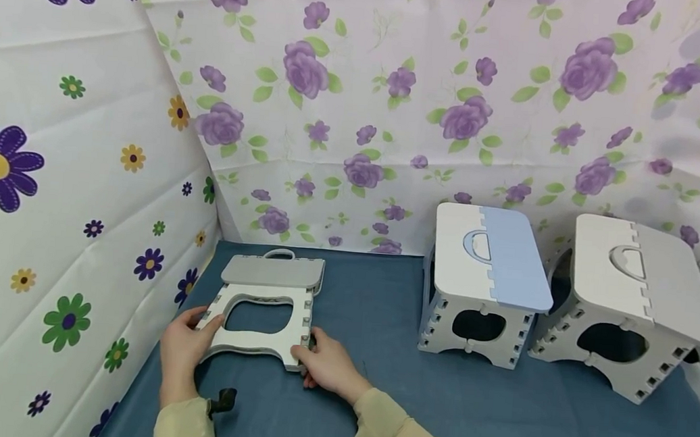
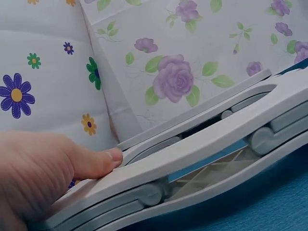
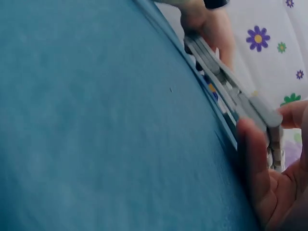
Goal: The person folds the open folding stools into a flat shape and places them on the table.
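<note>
So the person is holding a folded stool [image 1: 272,291] at the left part of the blue cloth [image 1: 374,301], near the corner where the two flowery sheets are meeting. The left hand [image 1: 185,342] is pinching the stool's left side, its thumb pressing on top of the white panel. The right hand [image 1: 333,365] is pinching the near right corner, thumb lying over the top and fingers curling under the edge. The thing is lying pretty flat, with its grey flap [image 1: 273,272] sitting at the far end and a small loop handle [image 1: 279,253] pointing at the back sheet [image 1: 392,137]. From the left wrist you're seeing the layers stacking up edge-on, with grey hinge pieces [image 2: 262,140] showing between them. Can't tell whether the near edge is resting on the cloth or hovering a bit. Over on the right, two opened stools are standing upright: a blue-and-white one [image 1: 515,254] and, just beside it, a grey-and-white one [image 1: 671,281]. Can't tell if those two are touching. Both pale yellow sleeves [image 1: 402,429] are coming in from the bottom, and a black wrist piece [image 1: 224,399] is poking out by the left cuff.
</note>
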A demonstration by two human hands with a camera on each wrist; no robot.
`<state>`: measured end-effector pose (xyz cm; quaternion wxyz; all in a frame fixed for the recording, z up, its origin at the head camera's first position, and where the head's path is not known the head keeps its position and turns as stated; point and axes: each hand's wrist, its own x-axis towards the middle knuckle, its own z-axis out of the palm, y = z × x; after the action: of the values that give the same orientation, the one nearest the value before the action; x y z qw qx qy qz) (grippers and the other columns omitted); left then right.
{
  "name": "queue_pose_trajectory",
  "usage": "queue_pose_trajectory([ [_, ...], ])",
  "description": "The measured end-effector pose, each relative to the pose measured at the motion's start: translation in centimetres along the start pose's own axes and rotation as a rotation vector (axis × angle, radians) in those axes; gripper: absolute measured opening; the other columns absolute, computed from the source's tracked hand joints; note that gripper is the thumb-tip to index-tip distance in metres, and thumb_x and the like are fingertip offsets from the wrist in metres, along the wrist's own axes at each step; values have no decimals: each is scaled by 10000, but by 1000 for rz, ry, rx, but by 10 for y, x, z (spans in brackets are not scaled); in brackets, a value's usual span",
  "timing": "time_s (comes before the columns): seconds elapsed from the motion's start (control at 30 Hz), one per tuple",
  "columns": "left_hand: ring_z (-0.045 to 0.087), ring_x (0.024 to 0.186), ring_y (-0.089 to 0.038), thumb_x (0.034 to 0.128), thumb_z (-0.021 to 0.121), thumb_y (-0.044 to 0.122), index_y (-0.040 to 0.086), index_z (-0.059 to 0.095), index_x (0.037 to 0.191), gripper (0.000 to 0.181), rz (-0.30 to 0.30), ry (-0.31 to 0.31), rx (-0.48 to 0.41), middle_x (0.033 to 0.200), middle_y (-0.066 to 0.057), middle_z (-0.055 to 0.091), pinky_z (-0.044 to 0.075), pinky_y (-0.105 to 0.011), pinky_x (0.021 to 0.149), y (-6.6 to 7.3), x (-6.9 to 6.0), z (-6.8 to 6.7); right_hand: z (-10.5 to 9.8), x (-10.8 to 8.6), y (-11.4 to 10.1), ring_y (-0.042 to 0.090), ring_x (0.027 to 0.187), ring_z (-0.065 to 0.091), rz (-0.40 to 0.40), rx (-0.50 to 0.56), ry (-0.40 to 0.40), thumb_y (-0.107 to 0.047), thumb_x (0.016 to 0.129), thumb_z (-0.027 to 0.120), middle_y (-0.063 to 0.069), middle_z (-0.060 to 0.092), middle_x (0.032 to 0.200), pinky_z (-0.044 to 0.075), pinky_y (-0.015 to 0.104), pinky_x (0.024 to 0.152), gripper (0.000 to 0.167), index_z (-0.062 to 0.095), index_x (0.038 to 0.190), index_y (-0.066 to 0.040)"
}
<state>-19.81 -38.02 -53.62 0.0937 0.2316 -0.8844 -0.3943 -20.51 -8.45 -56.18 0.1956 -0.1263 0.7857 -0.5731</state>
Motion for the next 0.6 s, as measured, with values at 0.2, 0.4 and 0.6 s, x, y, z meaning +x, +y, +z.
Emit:
queue_pose_trajectory([
  [0.2, 586, 1210, -458, 995, 789, 326, 1, 660, 1405, 539, 6, 84, -21, 1360, -296, 631, 445, -621, 1055, 0, 3, 4, 3, 0, -1, 204, 526, 644, -15, -173, -10, -542, 1028, 680, 17, 665, 646, 499, 336, 550, 876, 361, 1647, -10],
  [0.4, 587, 1201, -453, 989, 798, 252, -8, 674, 1382, 487, 7, 97, -25, 1347, -295, 641, 446, -623, 1048, 0, 1, 4, 5, -2, -2, 184, 524, 621, -25, -253, -16, -547, 1038, 678, -6, 646, 623, 464, 315, 529, 888, 339, 1656, -9],
  [0.6, 589, 1216, -460, 985, 803, 251, -7, 674, 1382, 491, 4, 94, -21, 1352, -296, 641, 443, -627, 1054, 1, -2, 5, 5, -4, 0, 183, 519, 624, -39, -233, -5, -500, 1033, 707, -14, 644, 638, 470, 318, 508, 921, 242, 1705, -75],
])
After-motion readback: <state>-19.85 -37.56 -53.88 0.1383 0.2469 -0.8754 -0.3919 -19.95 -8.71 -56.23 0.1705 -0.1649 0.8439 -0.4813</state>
